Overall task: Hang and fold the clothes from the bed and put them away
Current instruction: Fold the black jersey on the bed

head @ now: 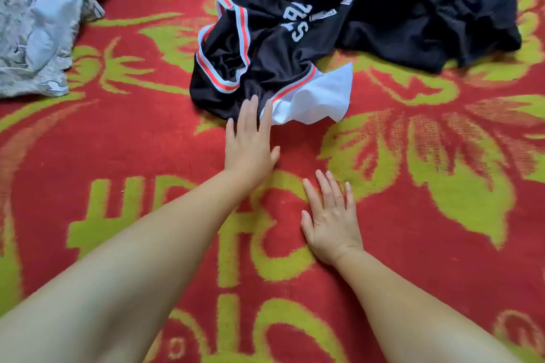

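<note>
A crumpled black sports jersey (265,38) with white-and-orange trim and white lettering lies on the bed, a white panel (318,100) sticking out at its near edge. Behind it sits another dark garment (436,9). My left hand (250,138) reaches forward with straight fingers, its fingertips touching the jersey's near edge. My right hand (330,218) lies flat on the red and green blanket (442,186), fingers spread, holding nothing.
A grey-white patterned cloth (38,23) is bunched at the upper left of the bed. The red blanket with green flower patterns covers all the surface in view.
</note>
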